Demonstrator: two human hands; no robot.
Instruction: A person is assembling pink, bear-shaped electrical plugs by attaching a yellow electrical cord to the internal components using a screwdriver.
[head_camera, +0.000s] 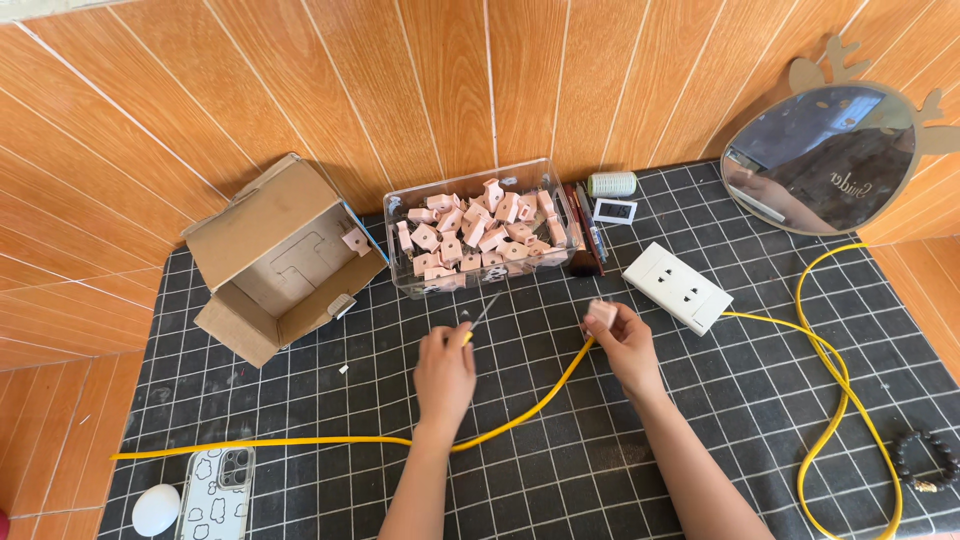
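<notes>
My left hand (444, 368) grips a screwdriver (483, 314) with a yellow handle, its metal shaft pointing up and right. My right hand (622, 342) holds a small pink plug piece (601, 313) at the end of a yellow cable (545, 395). The cable runs from that piece down under my left wrist and off to the left. Both hands hover over a black gridded mat (560, 470), just in front of a clear plastic box (478, 232) filled with several pink plug parts.
An open cardboard box (275, 260) lies at the left. A white socket block (677, 287) with its own yellow cable (845, 400) sits right of my hands. A round mirror (820, 160) leans on the wall. A phone (215, 495), white oval object (156, 508) and bead bracelet (925, 460) lie near the front.
</notes>
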